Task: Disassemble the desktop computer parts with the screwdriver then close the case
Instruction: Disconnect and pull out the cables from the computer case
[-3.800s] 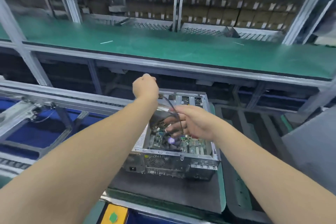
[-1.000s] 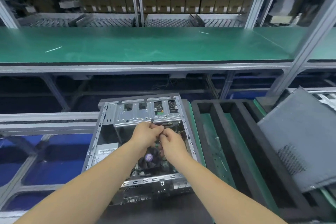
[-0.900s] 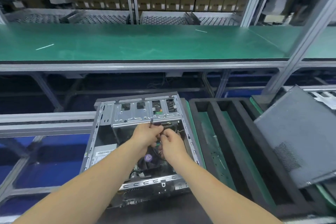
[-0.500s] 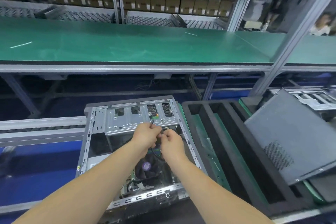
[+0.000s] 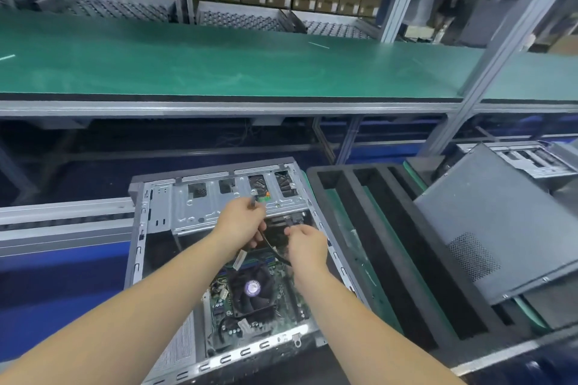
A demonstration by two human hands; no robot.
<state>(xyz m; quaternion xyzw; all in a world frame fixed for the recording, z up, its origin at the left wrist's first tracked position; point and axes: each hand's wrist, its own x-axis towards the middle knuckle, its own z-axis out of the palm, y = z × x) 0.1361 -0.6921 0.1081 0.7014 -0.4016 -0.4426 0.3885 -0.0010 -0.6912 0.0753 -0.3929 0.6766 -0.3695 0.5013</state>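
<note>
the left hand (image 5: 239, 225) has its fingers curled around a thin dark cable (image 5: 271, 247), and the cable's small end pokes up above the thumb. the right hand (image 5: 305, 245) has its fingers curled too, and its fingertips pinch something small and dark just in front of it. it is too small to tell what that piece is. the cable runs down from the left hand and goes under the right hand. a small white plug (image 5: 239, 259) hangs under the left wrist.

the computer case (image 5: 137, 247) lies open on its side, right under both hands. it is grey metal with lots of little slots along the edges. inside sits a green board with a round black fan (image 5: 252, 287) that has a purple spot in the middle. at the far end of the case is a shiny metal plate (image 5: 194, 206) with square holes.

both bare arms reach forward from the bottom of the view, and the hands meet close together over the far half of the case.

to the right of the case sits a black foam tray (image 5: 384, 259) with long grooves. a grey side panel (image 5: 500, 216) leans tilted on the tray's right side. a long green bench top (image 5: 219, 69) runs across behind.
</note>
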